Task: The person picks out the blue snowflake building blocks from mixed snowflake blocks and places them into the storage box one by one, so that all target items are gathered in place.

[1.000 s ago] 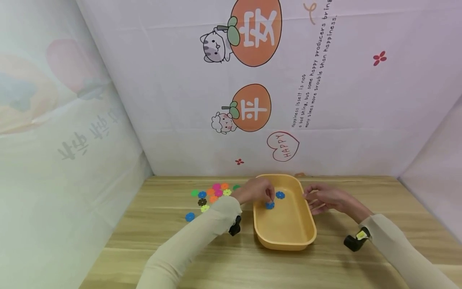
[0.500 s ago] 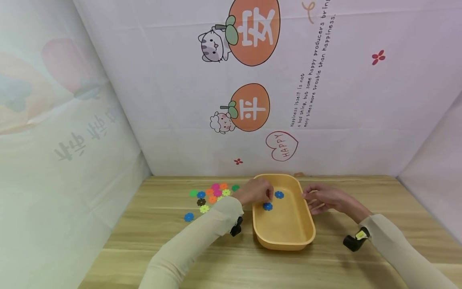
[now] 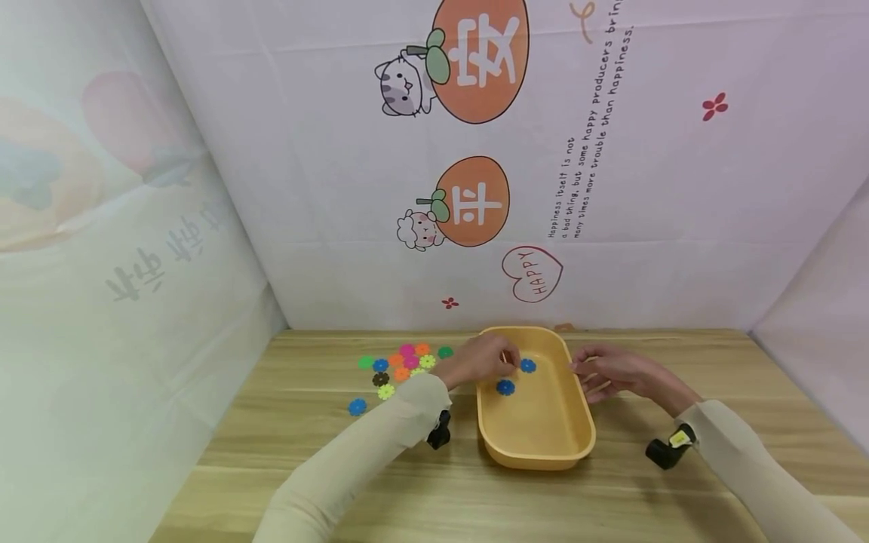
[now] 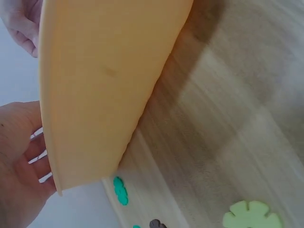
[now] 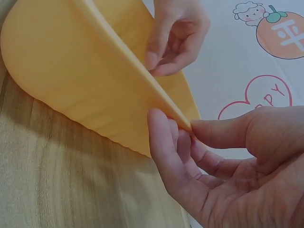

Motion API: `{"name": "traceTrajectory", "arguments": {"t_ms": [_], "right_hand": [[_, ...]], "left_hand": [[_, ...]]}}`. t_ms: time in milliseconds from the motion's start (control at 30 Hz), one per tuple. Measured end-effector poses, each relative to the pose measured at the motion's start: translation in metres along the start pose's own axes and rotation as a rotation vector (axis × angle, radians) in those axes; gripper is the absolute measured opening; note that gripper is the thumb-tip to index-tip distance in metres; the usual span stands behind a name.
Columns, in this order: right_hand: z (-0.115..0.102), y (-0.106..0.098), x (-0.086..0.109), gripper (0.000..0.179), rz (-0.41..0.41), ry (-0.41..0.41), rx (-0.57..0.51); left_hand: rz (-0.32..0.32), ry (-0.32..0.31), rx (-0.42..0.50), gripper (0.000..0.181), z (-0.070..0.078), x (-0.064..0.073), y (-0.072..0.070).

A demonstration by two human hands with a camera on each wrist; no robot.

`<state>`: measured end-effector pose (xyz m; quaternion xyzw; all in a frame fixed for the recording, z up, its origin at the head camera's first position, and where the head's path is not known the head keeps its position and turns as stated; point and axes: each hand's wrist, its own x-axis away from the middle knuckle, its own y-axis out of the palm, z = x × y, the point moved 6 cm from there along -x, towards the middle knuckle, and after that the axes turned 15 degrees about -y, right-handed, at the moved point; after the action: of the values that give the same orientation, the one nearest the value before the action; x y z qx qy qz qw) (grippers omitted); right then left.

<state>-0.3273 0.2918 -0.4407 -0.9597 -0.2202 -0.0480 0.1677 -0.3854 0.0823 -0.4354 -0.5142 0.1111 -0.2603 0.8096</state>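
Currently, the yellow tray (image 3: 536, 422) is placed on the wood-grain surface (image 3: 247, 437), its far end close to the printed back wall (image 3: 326, 188); contact there cannot be told. Its right rim is pinched by the right hand (image 3: 614, 371), thumb and fingers clamped on the edge. The left hand (image 3: 478, 358) is held across the left rim, over the tray, its fingers loosely bent, with gaps seen between them. Inside, a far blue disc (image 3: 528, 366) and a near blue disc (image 3: 505, 388) are laid well apart from the near rim. Left of the tray, a cluster of flower-shaped discs (image 3: 411, 362) is scattered; a lone blue disc (image 3: 357, 407) is set toward the surface's left edge. Room for moving is given by wide wood before the near rim.
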Motion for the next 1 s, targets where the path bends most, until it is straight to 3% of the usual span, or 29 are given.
{"name": "traceTrajectory", "arguments": {"t_ms": [100,200,333,400,600,767,1000], "right_hand": [[-0.001,0.001,0.000,0.019,-0.010,-0.006,0.001],[-0.001,0.001,0.000,0.017,-0.007,-0.004,-0.013],[-0.001,0.001,-0.001,0.014,-0.004,-0.006,-0.026],[-0.001,0.001,-0.001,0.014,-0.004,-0.010,-0.021],[0.001,0.000,-0.003,0.018,0.001,-0.012,0.004],[-0.001,0.000,-0.001,0.020,0.020,-0.017,0.020],[-0.001,0.000,-0.001,0.023,0.028,-0.022,0.017]], "left_hand": [[0.065,0.001,0.069,0.012,-0.004,0.004,-0.006],[0.177,-0.004,0.121,0.019,-0.011,0.009,-0.015],[0.309,-0.055,0.210,0.028,-0.024,0.021,-0.028],[0.341,-0.083,0.263,0.029,-0.031,0.026,-0.032],[0.360,-0.105,0.351,0.026,-0.055,0.037,-0.038],[0.335,-0.086,0.358,0.024,-0.073,0.048,-0.038],[0.302,-0.114,0.337,0.019,-0.102,0.065,-0.037]]}}
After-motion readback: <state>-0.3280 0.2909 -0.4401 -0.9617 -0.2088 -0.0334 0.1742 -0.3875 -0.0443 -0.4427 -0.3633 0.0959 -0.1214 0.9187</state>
